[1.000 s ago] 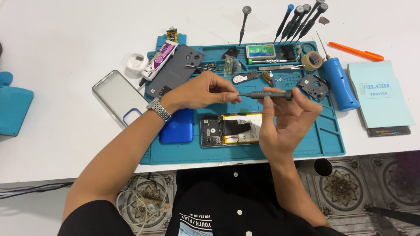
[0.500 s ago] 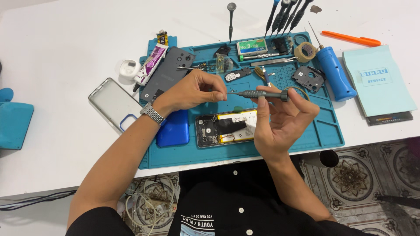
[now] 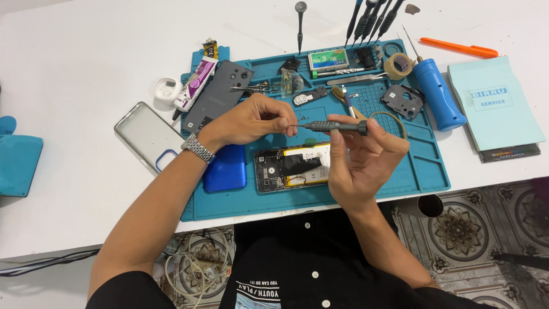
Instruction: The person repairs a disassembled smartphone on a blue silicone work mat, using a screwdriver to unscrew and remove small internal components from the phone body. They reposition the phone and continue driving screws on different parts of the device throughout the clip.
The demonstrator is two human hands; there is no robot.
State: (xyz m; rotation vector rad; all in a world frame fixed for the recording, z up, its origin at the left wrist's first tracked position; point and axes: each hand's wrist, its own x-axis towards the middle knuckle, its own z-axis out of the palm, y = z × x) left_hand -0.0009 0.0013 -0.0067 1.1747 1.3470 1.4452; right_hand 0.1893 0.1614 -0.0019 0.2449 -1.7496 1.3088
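My right hand [image 3: 360, 160] holds a dark precision screwdriver [image 3: 331, 126] level above the blue work mat [image 3: 423, 166], its tip pointing left. My left hand [image 3: 251, 119], with a metal watch [image 3: 198, 149] on the wrist, has its fingertips pinched at the screwdriver's tip; whether something tiny sits between them I cannot tell. Below both hands lies an opened phone [image 3: 293, 166] with its insides showing. A grey phone back cover [image 3: 218, 95] lies at the mat's upper left.
A clear phone case [image 3: 147, 135], a glue tube [image 3: 193, 86] and a white tape roll [image 3: 166, 89] lie left. A blue block [image 3: 227, 168] sits on the mat. A blue electric screwdriver [image 3: 437, 91], an orange pen [image 3: 458, 48], a light blue booklet [image 3: 493, 104] and several screwdrivers [image 3: 372, 17] lie right and beyond.
Both hands stay together at the screwdriver, with the left fingers shifting at its tip. The view has shifted slightly.
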